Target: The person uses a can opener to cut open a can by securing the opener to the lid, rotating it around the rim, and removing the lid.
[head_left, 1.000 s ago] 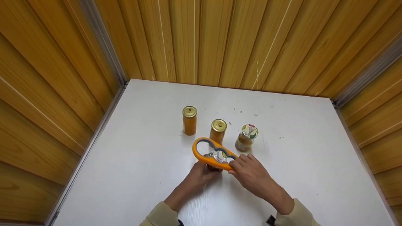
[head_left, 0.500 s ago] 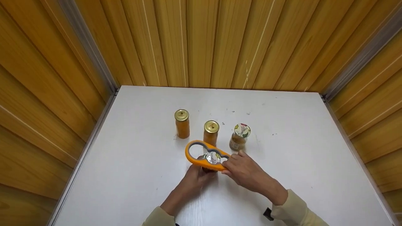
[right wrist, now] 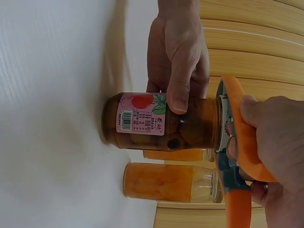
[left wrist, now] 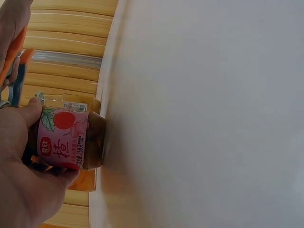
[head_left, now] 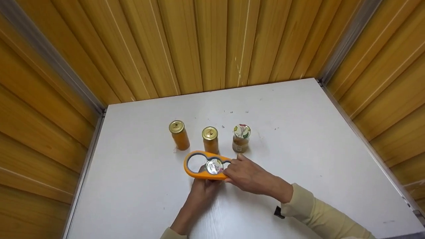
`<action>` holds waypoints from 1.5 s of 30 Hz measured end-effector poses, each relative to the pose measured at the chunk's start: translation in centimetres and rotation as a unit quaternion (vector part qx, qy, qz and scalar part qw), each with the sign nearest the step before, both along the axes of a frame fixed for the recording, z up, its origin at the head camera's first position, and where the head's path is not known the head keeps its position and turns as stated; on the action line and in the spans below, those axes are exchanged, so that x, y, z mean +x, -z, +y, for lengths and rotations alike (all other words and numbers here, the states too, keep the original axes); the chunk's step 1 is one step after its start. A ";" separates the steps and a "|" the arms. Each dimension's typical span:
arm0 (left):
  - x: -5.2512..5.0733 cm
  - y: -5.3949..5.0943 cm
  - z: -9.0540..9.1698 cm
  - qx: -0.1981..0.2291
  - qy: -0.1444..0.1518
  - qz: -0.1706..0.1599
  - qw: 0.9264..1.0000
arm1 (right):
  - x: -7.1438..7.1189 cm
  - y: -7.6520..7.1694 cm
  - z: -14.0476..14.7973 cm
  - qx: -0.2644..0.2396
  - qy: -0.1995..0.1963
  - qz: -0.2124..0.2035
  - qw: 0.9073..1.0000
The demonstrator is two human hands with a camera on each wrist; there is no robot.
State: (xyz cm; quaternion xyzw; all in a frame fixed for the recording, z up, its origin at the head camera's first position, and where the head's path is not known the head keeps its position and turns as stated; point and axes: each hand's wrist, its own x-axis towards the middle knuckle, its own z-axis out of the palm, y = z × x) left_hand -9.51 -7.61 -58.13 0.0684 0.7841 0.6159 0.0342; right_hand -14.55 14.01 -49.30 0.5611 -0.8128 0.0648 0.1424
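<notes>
In the head view, my left hand (head_left: 202,193) grips a glass jar upright by its side; its printed lid (head_left: 214,166) faces up. The left wrist view shows the jar's pink label (left wrist: 64,135) with a red fruit. Dark round pieces are inside the jar (right wrist: 190,126), whose base appears to stand on the table. An orange jar opener (head_left: 187,168) with grey inner edges lies over the lid, its middle opening around it. My right hand (head_left: 249,176) grips the opener's right end, fingers curled round it.
Behind the hands stand two gold-lidded jars with orange contents, one at left (head_left: 181,138) and one in the middle (head_left: 211,143). A third jar (head_left: 240,142) with a printed lid stands at right. Wood-patterned walls (head_left: 212,43) border the white table (head_left: 132,186).
The head view has turned, so table and jars appear shifted left and rotated. Both hands keep their grips, with the opener still around the lid.
</notes>
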 end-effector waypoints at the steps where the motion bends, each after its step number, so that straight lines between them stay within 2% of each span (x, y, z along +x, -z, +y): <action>1: 0.0 -0.1 0.0 0.000 -0.006 0.001 1.000 | 0.0 -0.1 -0.2 0.003 -0.002 0.002 1.000; 4: 0.1 -0.5 -0.2 -0.004 -0.014 0.001 1.000 | 0.2 -0.3 -0.5 0.000 0.001 0.004 1.000; 7: 0.3 -0.7 -0.5 -0.018 -0.017 -0.015 1.000 | 0.5 -0.1 -0.7 -0.007 -0.001 0.012 1.000; 12: 0.7 -0.6 -0.8 -0.032 -0.017 -0.045 0.998 | 0.8 0.2 -0.8 -0.009 -0.002 -0.018 1.000; 22: 0.5 -0.2 -0.9 -0.018 -0.011 -0.017 1.000 | 0.5 0.1 -0.9 -0.012 0.001 -0.028 1.000; 26: 0.2 0.1 -0.5 -0.009 -0.001 -0.007 1.000 | 0.8 -0.2 -0.6 -0.004 0.032 -0.028 0.999; 29: 0.0 0.3 -0.3 -0.011 0.001 0.017 1.000 | 1.1 -0.3 -0.5 -0.007 0.061 -0.019 0.998; 33: -0.4 0.5 -0.2 -0.008 0.002 0.046 0.999 | 1.0 0.0 -0.4 -0.048 0.099 -0.022 0.994; 36: -0.5 0.6 -0.2 0.002 0.009 0.048 0.999 | 1.1 0.1 -0.3 -0.065 0.136 -0.047 0.987; 39: -0.5 0.6 -0.2 0.006 0.008 0.049 0.999 | 1.1 0.1 -0.4 -0.030 0.184 -0.079 0.979; 42: -0.4 0.6 -0.2 0.001 0.004 0.047 0.999 | 1.2 0.1 -0.8 0.028 0.225 -0.102 0.969; 45: -0.4 0.5 -0.1 0.003 0.006 0.033 0.999 | 1.1 -0.1 -1.3 0.066 0.238 -0.102 0.964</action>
